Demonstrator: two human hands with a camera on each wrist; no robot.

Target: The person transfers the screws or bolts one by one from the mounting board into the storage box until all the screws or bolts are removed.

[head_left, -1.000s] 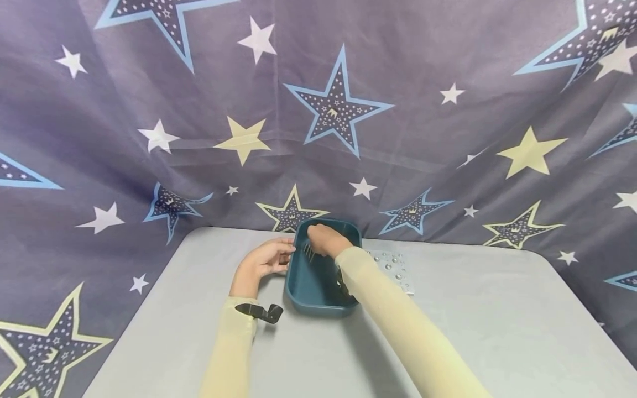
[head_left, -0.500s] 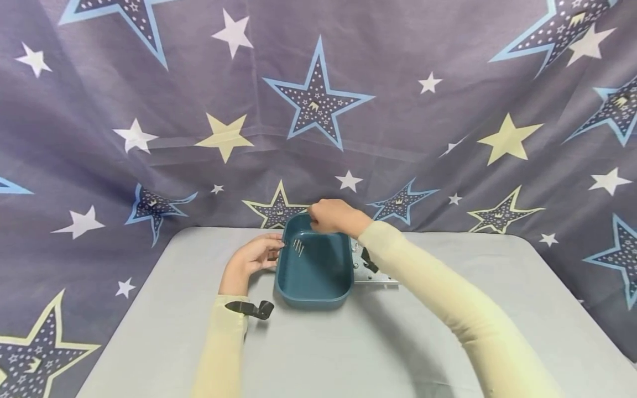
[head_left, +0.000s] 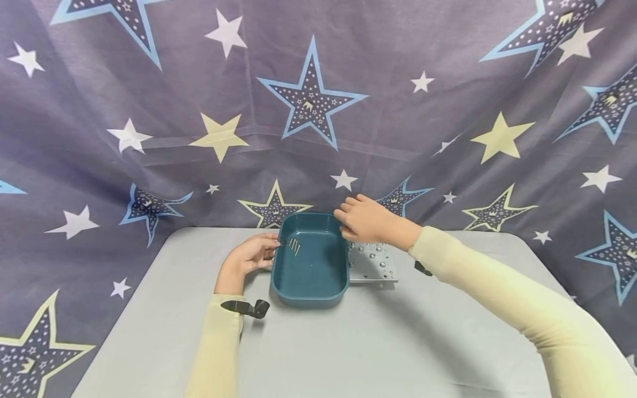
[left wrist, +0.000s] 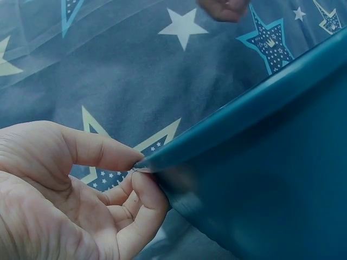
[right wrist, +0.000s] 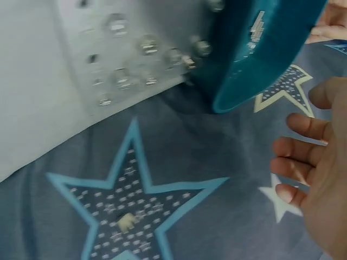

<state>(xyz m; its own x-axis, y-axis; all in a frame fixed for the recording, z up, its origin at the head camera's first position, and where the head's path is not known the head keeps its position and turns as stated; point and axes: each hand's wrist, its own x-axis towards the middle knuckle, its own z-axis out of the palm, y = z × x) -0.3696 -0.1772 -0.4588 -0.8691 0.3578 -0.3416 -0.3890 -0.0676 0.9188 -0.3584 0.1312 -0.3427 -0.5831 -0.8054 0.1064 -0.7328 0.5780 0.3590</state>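
Observation:
A teal plastic bin (head_left: pixel 311 276) stands upright near the table's back edge. Inside, against its left wall, lie several slim metallic pieces (head_left: pixel 294 246), too small to identify. My left hand (head_left: pixel 251 253) pinches the bin's left rim between thumb and finger, as the left wrist view shows close up. Over the bin's back right corner hovers my right hand (head_left: pixel 365 220), its fingers loosely bent with nothing between them in the right wrist view. A silver metal plate (head_left: pixel 358 271) carrying several shiny round studs lies against the bin's right side, partly hidden by the bin and the right hand.
The light grey table (head_left: pixel 308 354) extends in front and to both sides. A dark star-patterned cloth (head_left: pixel 423 138) hangs right behind the bin and the plate. Black straps are on both wrists.
My right hand has lifted out of the bin and moved right to its back right corner, uncovering the metallic pieces. The left hand keeps its hold on the rim. The head view has shifted slightly.

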